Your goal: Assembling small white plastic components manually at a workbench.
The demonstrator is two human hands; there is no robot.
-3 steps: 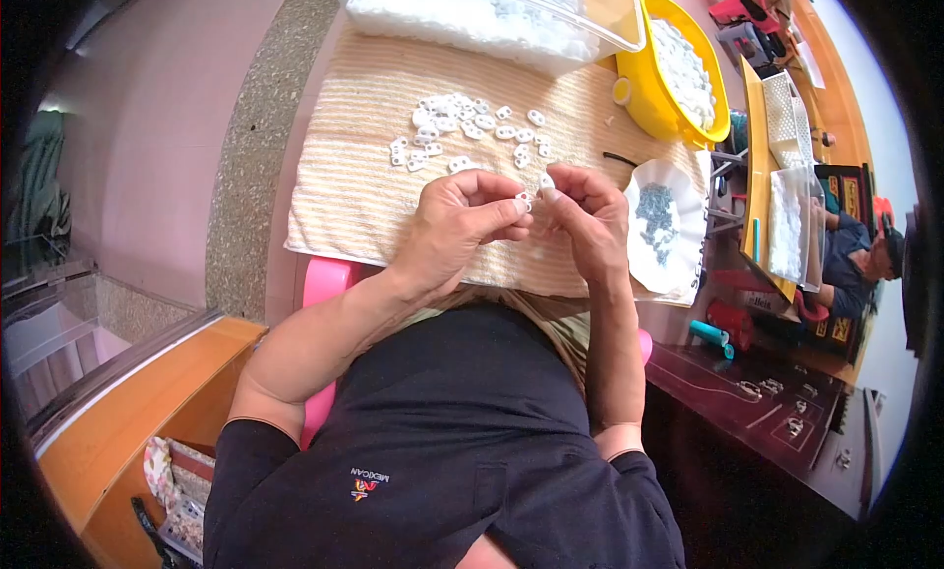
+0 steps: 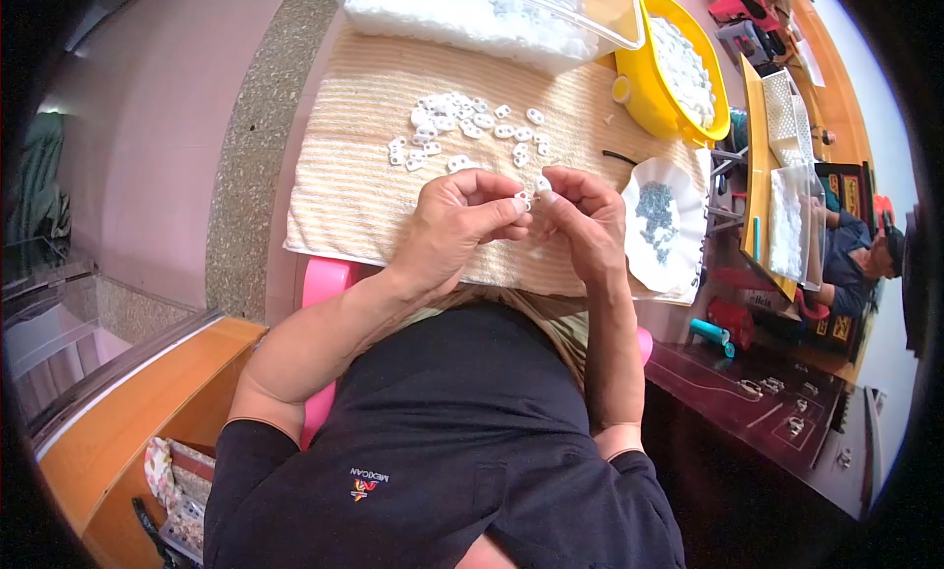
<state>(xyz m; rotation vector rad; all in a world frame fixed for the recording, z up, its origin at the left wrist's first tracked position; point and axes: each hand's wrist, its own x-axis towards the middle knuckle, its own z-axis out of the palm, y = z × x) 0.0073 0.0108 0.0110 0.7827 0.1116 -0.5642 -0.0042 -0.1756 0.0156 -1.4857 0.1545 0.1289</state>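
Note:
Over the near part of a striped towel (image 2: 364,210), my two hands meet with their fingertips close together. My left hand (image 2: 457,215) pinches a small white plastic piece with holes (image 2: 523,200) between thumb and fingers. A second small white plastic piece (image 2: 542,183) is pinched in my right hand (image 2: 587,220), almost touching the first. Whether the two pieces are joined I cannot tell. Beyond my hands lies a loose group of white oval two-holed pieces (image 2: 447,112). Right of my right hand, a white fluted dish (image 2: 685,264) holds small grey metal-looking bits (image 2: 656,210).
A clear plastic bin (image 2: 619,18) of white pieces stands at the far edge. Beside it is a yellow tub (image 2: 644,107), also filled with white parts. A thin black strip (image 2: 619,157) lies near the dish. At the right, another person (image 2: 851,259) sits by a wooden table (image 2: 755,176).
My right hand has shifted very slightly to the left with its white piece. Both pinches stay as they were.

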